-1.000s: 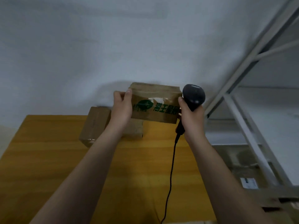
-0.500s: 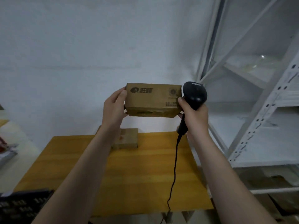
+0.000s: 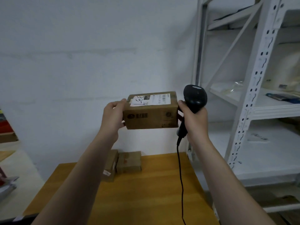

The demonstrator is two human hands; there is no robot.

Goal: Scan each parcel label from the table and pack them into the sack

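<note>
Over on the right, tall white perforated-steel shelving rack [image 3: 259, 70] fills that side, w/ bags and flat packets on its shelves, too blurry to ID. Below centre, yellow-orange wooden table [image 3: 146, 200], its far edge at the white wall. Up in the air above it, at mid-frame, brown rectangular cardboard parcel [image 3: 152, 117], held level btwn both hands, printed long side facing the camera. On the table's far end, two small brown cardboard boxes [image 3: 129, 162] side by side, touching, near the wall. Left hand [image 3: 112, 116] grips the parcel's left end, fingers wrapped over the top edge. Right hand [image 3: 194, 120] is curled round the handle of a black handheld barcode scanner [image 3: 195, 97], head up, and braced against the parcel's right end. White shipping label [image 3: 151, 100] w/ handwritten marks and a barcode lies on the parcel's top face. Thin black cable [image 3: 180, 168] hangs from the scanner down past the table.
</note>
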